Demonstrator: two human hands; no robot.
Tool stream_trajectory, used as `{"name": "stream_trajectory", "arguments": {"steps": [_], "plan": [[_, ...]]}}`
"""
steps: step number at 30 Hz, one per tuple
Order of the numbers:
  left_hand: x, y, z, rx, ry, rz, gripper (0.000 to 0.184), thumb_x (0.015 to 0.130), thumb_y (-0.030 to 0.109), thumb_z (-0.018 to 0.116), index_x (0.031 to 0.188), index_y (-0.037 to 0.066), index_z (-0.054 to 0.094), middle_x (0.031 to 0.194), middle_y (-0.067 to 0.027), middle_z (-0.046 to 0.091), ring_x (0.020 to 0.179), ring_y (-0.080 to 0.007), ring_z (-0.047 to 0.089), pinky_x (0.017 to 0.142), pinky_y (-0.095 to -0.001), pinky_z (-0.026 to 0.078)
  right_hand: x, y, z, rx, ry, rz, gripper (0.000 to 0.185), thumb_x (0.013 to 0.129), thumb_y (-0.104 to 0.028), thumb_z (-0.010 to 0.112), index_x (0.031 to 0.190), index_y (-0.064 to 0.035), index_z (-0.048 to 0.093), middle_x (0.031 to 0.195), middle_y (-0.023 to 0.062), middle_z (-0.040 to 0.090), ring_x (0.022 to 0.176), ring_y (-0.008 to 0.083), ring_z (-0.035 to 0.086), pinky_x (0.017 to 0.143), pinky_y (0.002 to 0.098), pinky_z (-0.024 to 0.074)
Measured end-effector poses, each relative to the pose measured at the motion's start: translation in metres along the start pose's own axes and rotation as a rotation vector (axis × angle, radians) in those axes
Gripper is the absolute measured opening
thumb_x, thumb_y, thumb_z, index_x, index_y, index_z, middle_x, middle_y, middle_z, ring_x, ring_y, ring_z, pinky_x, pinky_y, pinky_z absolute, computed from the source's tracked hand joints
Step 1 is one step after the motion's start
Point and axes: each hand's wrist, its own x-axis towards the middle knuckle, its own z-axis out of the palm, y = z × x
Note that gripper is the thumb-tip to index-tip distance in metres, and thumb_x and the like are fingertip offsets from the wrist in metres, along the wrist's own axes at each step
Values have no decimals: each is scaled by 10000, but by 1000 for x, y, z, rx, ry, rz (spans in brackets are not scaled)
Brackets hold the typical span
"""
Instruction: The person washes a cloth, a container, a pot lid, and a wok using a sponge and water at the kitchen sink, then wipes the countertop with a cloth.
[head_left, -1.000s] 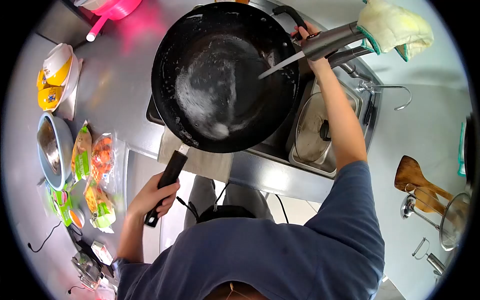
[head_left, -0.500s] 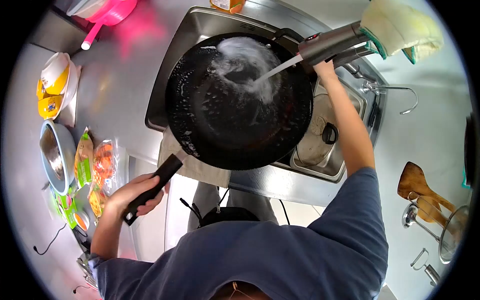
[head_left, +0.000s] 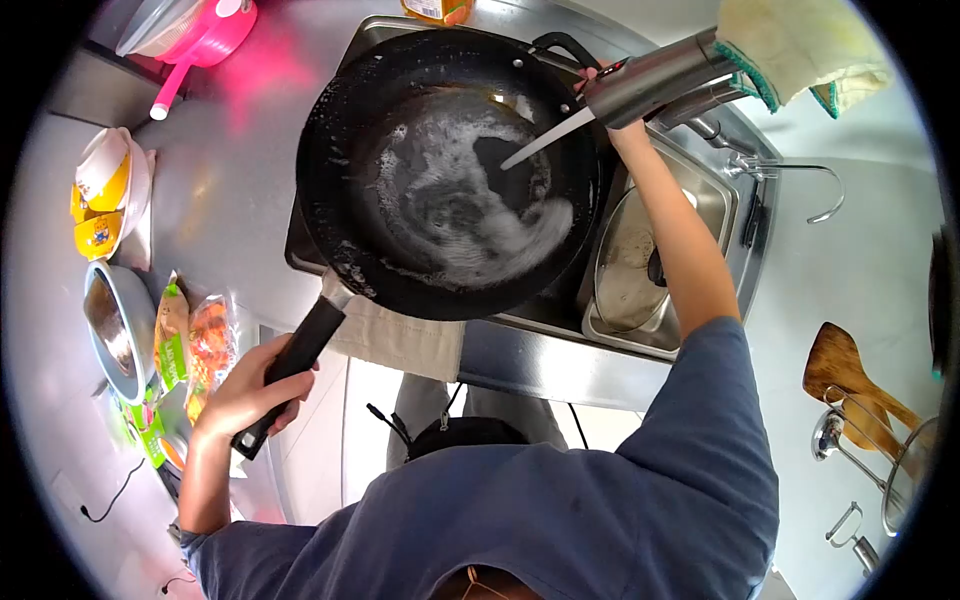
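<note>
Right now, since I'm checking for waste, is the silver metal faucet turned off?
No, a white stream of water runs from the faucet into the round black wok.

No readable text, green package label [head_left: 172, 360] blurred

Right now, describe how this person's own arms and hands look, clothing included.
The left sleeve and right sleeve are short, loose and dark blue-grey, with no print visible. Below them both forearms are bare, with no watch or bracelet in sight. The left hand wears no glove. The right hand is partly hidden by the tap; its visible part is bare too.
</note>
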Motion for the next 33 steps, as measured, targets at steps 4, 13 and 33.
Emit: {"name": "stream_trajectory", "arguments": {"steps": [4, 13, 33], "plan": [[-10, 1, -16, 119, 40, -12, 194, 846, 121, 620, 948, 0, 507, 592, 5, 476, 388, -74, 458, 343, -221, 341, 7, 16, 12, 59, 45, 3, 462, 850, -172, 668, 1214, 32, 471, 943, 118, 629, 793, 175, 623, 675, 319, 520], [58, -52, -28, 356, 83, 30, 226, 809, 169, 696, 849, 23, 528, 530, 25, 434, 416, -55, 429, 376, -227, 334, -6, -123, -10, -162, 59, 50, 214, 783, -100, 638, 943, 40, 624, 866, 138, 678, 765, 234, 638, 705, 314, 471], [-75, 172, 17, 2285, 627, 152, 513, 771, 235, 670, 1257, 173, 521, 847, -148, 604, 668, -309, 603, 636, -406, 462, -109, -5, 145, 260, 166, 768, 365, 765, 16, 561, 1129, -11, 585, 947, 98, 633, 741, 222, 610, 631, 320, 483]]}}
